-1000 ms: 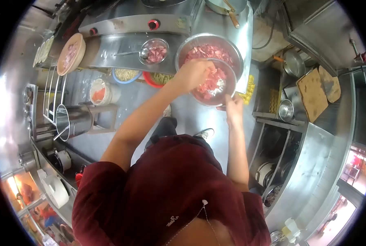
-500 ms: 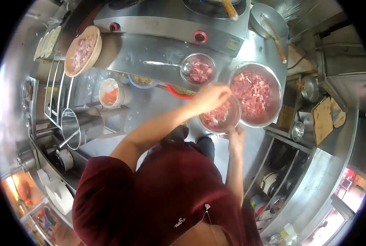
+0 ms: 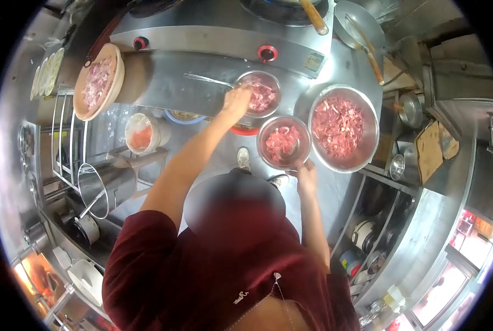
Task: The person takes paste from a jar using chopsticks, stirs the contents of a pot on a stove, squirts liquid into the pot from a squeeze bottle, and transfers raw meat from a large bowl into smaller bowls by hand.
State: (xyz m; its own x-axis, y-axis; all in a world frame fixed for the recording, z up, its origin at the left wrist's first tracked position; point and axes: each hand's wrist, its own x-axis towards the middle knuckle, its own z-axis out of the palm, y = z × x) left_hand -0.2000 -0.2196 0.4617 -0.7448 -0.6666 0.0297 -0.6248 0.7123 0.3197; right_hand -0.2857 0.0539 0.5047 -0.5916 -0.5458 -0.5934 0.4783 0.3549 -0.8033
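Observation:
In the head view, my right hand (image 3: 306, 172) grips the rim of a metal bowl (image 3: 263, 156) that holds pink sliced meat (image 3: 282, 140). The bowl is held in front of the counter edge, beside a large metal basin (image 3: 374, 138). My left hand (image 3: 237, 102) reaches over the left rim of a smaller steel bowl (image 3: 278, 99) of meat. Its fingers are curled at the meat, and what they hold, if anything, is hidden. A spoon (image 3: 208, 79) leans in that small bowl, its handle pointing left. More sliced meat (image 3: 339, 127) fills the large basin.
A stove front (image 3: 213, 41) with red-ringed knobs runs behind the counter (image 3: 163, 83). A tan bowl of meat (image 3: 114, 91) stands at the left. Below are a white bucket (image 3: 153, 132) and a tall pot (image 3: 111, 187). A wok (image 3: 351, 14) lies at the back right.
My left hand has moved from above the held bowl, up and left to the small steel bowl. My right hand and its bowl have shifted slightly left and up.

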